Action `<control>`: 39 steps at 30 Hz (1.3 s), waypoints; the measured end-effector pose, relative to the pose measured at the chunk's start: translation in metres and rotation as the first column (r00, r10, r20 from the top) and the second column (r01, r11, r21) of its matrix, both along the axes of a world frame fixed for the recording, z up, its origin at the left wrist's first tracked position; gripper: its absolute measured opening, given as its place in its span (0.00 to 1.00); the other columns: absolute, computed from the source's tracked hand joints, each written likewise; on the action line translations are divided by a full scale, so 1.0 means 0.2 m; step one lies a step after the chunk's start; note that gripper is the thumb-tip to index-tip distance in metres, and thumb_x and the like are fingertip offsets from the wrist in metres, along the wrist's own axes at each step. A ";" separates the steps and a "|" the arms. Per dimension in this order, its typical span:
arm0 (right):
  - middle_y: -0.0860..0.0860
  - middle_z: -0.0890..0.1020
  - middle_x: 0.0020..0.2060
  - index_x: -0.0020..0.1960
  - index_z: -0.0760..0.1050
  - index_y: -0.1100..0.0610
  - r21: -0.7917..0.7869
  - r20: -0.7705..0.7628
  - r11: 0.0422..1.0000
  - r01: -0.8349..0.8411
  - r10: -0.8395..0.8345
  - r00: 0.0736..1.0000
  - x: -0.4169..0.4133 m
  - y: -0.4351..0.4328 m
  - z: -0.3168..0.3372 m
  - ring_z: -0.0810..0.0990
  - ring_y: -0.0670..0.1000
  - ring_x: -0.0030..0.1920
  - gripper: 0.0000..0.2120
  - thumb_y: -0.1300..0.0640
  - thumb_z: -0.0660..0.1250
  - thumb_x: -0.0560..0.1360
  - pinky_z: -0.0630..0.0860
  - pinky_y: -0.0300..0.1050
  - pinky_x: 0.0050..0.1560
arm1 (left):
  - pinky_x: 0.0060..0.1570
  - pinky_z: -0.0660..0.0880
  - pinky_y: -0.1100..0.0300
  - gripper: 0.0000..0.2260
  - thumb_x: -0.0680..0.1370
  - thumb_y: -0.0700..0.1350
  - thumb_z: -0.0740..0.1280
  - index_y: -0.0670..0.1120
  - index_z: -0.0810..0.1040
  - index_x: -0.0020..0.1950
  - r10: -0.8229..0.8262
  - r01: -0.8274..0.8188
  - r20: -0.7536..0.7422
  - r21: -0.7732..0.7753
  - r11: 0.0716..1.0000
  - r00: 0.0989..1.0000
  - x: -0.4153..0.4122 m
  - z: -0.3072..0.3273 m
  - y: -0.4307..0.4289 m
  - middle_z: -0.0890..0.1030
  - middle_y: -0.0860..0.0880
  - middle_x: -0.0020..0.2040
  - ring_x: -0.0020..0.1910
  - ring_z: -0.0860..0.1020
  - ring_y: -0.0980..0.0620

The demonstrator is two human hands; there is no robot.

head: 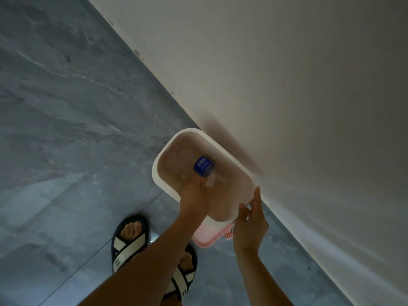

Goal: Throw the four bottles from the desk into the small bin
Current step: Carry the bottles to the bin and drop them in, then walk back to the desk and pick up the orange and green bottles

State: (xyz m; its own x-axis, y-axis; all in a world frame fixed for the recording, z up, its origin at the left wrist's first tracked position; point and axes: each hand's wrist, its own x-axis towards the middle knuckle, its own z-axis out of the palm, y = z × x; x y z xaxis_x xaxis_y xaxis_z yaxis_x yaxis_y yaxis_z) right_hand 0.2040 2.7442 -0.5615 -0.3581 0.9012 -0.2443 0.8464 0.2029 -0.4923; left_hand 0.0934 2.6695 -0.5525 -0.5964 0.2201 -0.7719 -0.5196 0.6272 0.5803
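Note:
A small pink bin with a white rim (162, 155) stands on the floor against the wall. A clear plastic bottle with a blue label (203, 166) points down into its opening. My left hand (194, 195) reaches over the near rim and grips the bottle's lower end. My right hand (250, 219) pinches the rim at the bin's near right corner. The bin's inside looks dim, and I cannot tell what else lies in it.
The white wall (287, 85) runs diagonally along the bin's right side. Grey marbled floor tiles (66, 107) spread to the left. My two feet in dark sandals with cream straps (130, 239) stand just before the bin.

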 end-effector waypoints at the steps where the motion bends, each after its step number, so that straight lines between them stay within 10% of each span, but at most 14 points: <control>1: 0.54 0.84 0.41 0.73 0.61 0.49 0.000 0.012 1.000 -0.018 0.018 1.000 -0.01 0.00 0.01 0.75 0.39 0.29 0.29 0.67 0.63 0.76 0.82 0.49 0.39 | 0.39 0.72 0.58 0.09 0.80 0.46 0.58 0.41 0.72 0.51 0.028 -0.028 0.001 0.034 0.999 1.000 0.03 0.06 -0.04 0.77 0.44 0.40 0.41 0.76 0.46; 5: 0.60 0.83 0.50 0.75 0.57 0.51 -0.176 0.133 0.979 -0.100 0.124 0.983 -0.03 0.01 0.11 0.84 0.58 0.41 0.29 0.65 0.61 0.77 0.84 0.57 0.38 | 0.41 0.69 0.67 0.09 0.78 0.40 0.61 0.42 0.76 0.56 -0.097 0.095 -0.083 -0.029 0.995 0.992 0.10 0.24 -0.22 0.76 0.51 0.46 0.44 0.75 0.54; 16: 0.59 0.75 0.66 0.69 0.67 0.62 -0.533 0.162 0.814 -0.229 0.364 0.917 0.00 -0.24 1.01 0.76 0.57 0.63 0.22 0.65 0.64 0.76 0.71 0.47 0.65 | 0.44 0.74 0.59 0.10 0.76 0.42 0.61 0.45 0.77 0.56 -0.376 0.360 -0.027 -0.228 0.905 0.926 0.14 1.00 -0.70 0.80 0.44 0.55 0.52 0.80 0.45; 22: 0.59 0.79 0.61 0.65 0.72 0.63 -0.527 0.031 0.774 -0.351 0.431 0.902 0.09 -0.40 1.59 0.78 0.56 0.59 0.18 0.64 0.66 0.75 0.73 0.44 0.59 | 0.60 0.74 0.51 0.15 0.77 0.42 0.60 0.42 0.72 0.64 -0.446 0.419 -0.055 -0.260 0.870 0.893 0.18 1.57 -0.91 0.76 0.42 0.63 0.60 0.76 0.43; 33: 0.50 0.77 0.33 0.45 0.80 0.62 -0.418 0.044 0.671 -0.613 0.688 0.724 0.45 -0.56 2.22 0.81 0.57 0.40 0.05 0.66 0.66 0.73 0.78 0.52 0.43 | 0.50 0.77 0.56 0.11 0.77 0.50 0.62 0.47 0.77 0.55 -0.334 0.273 -0.139 -0.335 0.902 0.932 0.48 2.27 -1.41 0.81 0.48 0.50 0.49 0.80 0.48; 39: 0.59 0.85 0.40 0.46 0.81 0.63 -0.449 0.120 0.573 -0.686 0.799 0.589 0.43 -0.64 2.34 0.83 0.56 0.42 0.05 0.65 0.66 0.73 0.78 0.49 0.46 | 0.53 0.78 0.53 0.11 0.78 0.48 0.61 0.45 0.76 0.56 -0.175 0.096 -0.173 -0.392 0.915 0.969 0.61 2.41 -1.72 0.82 0.45 0.53 0.50 0.80 0.48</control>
